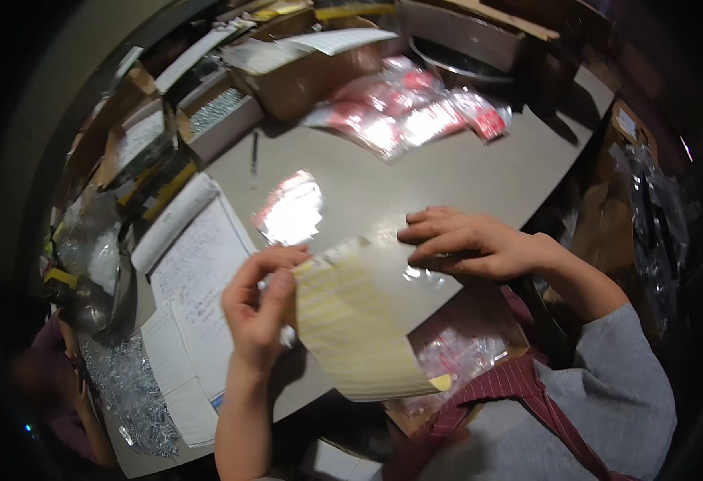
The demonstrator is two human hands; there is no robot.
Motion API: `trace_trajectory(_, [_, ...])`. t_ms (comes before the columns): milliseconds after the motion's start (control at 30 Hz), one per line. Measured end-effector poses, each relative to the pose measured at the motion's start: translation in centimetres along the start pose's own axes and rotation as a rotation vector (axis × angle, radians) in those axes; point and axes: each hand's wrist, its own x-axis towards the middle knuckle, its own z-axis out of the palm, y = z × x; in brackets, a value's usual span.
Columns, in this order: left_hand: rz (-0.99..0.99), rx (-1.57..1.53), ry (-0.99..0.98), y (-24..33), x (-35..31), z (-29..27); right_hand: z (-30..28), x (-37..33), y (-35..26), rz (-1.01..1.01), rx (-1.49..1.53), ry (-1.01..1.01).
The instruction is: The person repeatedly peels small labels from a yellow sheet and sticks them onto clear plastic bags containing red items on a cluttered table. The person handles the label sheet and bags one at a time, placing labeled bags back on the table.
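Observation:
My left hand [257, 303] pinches the upper left edge of a pale yellow sheet [355, 325] with faint rows across it, perhaps a label sheet. The sheet hangs over the table's near edge, its lower end curling. To the right of it, my right hand [464, 244] is palm down with fingers stretched out, above or on the tabletop. Something shiny and transparent [424, 275], perhaps a small plastic bag, lies just under its fingers. Beyond my left hand rests a glossy red-and-white packet [291, 210]. Below my right hand, an open box [512, 333] holds small transparent bags.
A pile of red-and-white packets [399, 112] lies at the back. Boxes of small metal parts [215, 111] line the back left. An open notebook [199, 264], a pen [254, 152] and a heap of screws [131, 393] are at the left, near another person's hand [80, 385].

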Motion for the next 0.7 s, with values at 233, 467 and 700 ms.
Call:
trace_trajectory(233, [-0.042, 0.070, 0.011, 0.0, -0.2, 0.7, 2.1, -4.9, -4.4, 0.100, 0.571, -0.058])
trace_trajectory(467, [0.200, 0.493, -0.154, 0.4, -0.9, 1.9, 0.3, -0.5, -4.9, -0.010, 0.282, 0.292])
trace_trajectory(700, [0.152, 0.480, -0.142, 0.9, -0.9, 2.5, 2.6, 5.4, -4.3, -0.073, -0.112, 0.175])
